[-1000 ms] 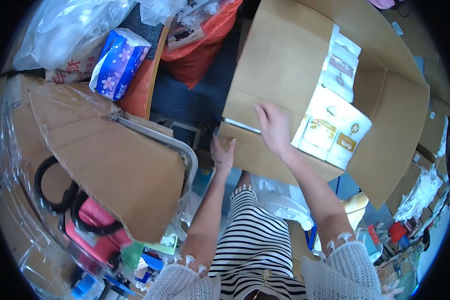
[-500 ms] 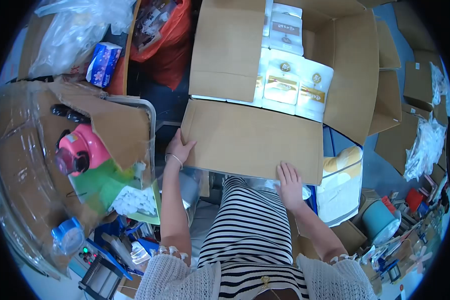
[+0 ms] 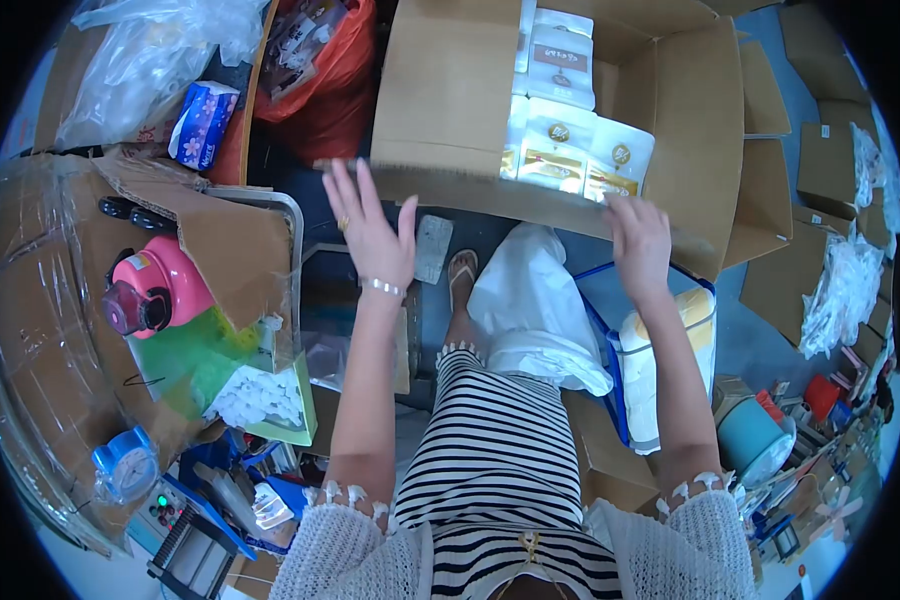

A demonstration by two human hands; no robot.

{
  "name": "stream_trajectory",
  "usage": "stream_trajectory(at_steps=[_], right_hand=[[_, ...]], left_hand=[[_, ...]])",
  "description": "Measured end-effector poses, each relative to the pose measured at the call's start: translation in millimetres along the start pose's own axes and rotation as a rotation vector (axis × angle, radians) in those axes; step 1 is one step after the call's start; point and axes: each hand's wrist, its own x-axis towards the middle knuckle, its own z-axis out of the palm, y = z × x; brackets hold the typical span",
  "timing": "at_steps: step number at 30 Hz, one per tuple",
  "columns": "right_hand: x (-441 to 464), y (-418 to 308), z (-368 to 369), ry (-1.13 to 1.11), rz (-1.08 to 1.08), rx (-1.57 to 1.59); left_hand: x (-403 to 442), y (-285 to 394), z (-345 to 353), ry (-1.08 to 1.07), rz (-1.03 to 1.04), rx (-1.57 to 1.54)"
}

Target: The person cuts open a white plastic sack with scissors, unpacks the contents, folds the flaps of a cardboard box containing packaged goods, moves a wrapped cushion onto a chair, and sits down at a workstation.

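Widely splayed, left hand (image 3: 376, 238) perhaps touches box flap (image 3: 460, 190).

The lone view looks forward and steeply down from the wearer's head, within arm's reach.

Bare left hand (image 3: 378, 238) reaching forward, fingers spread, thumb out; bare right hand (image 3: 642, 238) also forward, fingers bent.

The packs (image 3: 562, 140) sit in the box (image 3: 695, 150), right of the bag (image 3: 320, 110) and bottle (image 3: 170, 285).
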Motion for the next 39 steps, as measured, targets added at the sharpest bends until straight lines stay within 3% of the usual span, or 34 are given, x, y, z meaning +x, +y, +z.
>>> stream_trajectory(at_steps=[7, 10, 16, 21, 26, 31, 35, 37, 39], right_hand=[[89.2, 61.3, 49.4, -0.020, 0.112, -0.079], [110.7, 81.5, 79.3, -0.066, 0.132, -0.139], [134.4, 105.3, 124.3, -0.122, 0.230, -0.158], [139.2, 111.0, 133.5, -0.178, 0.229, -0.135], [127.0, 95.3, 105.8, -0.054, 0.184, -0.152], [62.1, 40.7, 40.4, 0.227, 0.088, -0.126], [6.7, 0.9, 12.0, 0.212, 0.077, -0.042], [-19.8, -9.0, 3.1, 0.198, 0.079, -0.014], [-50.3, -18.8, 1.0, 0.087, 0.105, 0.044]], left_hand=[[57.6, -6.2, 83.9, -0.077, 0.092, 0.263], [52.8, -17.3, 122.6, -0.341, 0.095, 0.287], [39.4, -31.9, 144.3, -0.663, 0.084, 0.390], [38.3, -39.9, 147.8, -0.690, 0.096, 0.355], [18.8, -30.1, 139.7, -0.634, 0.058, 0.318], [-47.5, -11.6, 106.8, -0.436, -0.080, -0.248], [-107.0, 14.9, 72.0, -0.383, -0.282, -0.455], [-134.4, 28.4, 59.3, -0.359, -0.657, -0.858], [-151.9, 40.1, 47.3, -0.316, -0.653, -0.930]])
